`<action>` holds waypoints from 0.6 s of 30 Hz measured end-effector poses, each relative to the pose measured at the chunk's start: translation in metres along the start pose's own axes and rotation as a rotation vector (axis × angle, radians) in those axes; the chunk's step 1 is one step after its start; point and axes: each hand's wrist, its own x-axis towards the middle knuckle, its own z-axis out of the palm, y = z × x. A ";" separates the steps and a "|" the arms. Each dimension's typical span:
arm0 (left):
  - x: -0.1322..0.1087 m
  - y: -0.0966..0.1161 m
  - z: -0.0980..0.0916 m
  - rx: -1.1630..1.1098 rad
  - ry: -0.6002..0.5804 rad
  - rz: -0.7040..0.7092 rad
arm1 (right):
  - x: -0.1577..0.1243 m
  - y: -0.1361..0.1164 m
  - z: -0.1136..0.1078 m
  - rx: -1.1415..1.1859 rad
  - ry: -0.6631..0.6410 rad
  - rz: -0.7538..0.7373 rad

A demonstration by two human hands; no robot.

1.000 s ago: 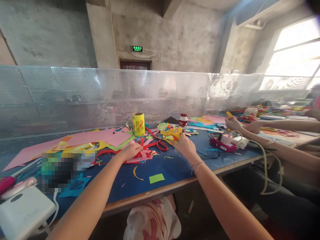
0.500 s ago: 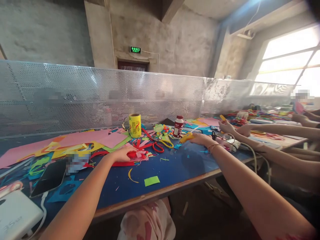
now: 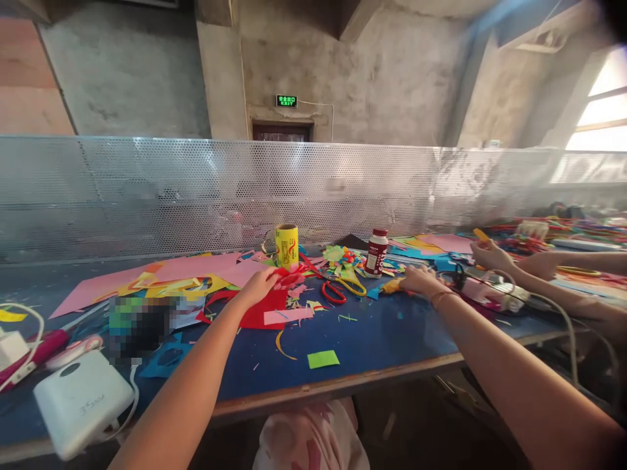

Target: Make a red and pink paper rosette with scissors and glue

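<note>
My left hand (image 3: 260,286) is closed on a red paper piece (image 3: 267,312), which it lifts off the blue table (image 3: 372,339) near pink scraps. My right hand (image 3: 418,281) reaches to the right and grips a yellow glue gun (image 3: 392,285) that rests on the table. Red-handled scissors (image 3: 332,291) and yellow-handled scissors (image 3: 353,284) lie between my hands. Behind them stand a yellow roll (image 3: 287,246) and a small red-labelled bottle (image 3: 377,252).
Pink and yellow paper sheets (image 3: 161,274) cover the table's left. A white box (image 3: 81,399) with a cable sits at the near left edge. Another person's hands (image 3: 490,256) work at the right beside a pink device (image 3: 490,294). A perforated metal screen (image 3: 196,189) runs behind.
My left hand has raised the red paper off the table. My right hand moved right from the yellow scissors area to the glue gun. The view swung left.
</note>
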 end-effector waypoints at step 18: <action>0.010 0.013 -0.016 -1.139 0.616 -0.317 | -0.071 -0.233 0.030 1.284 -0.096 -0.169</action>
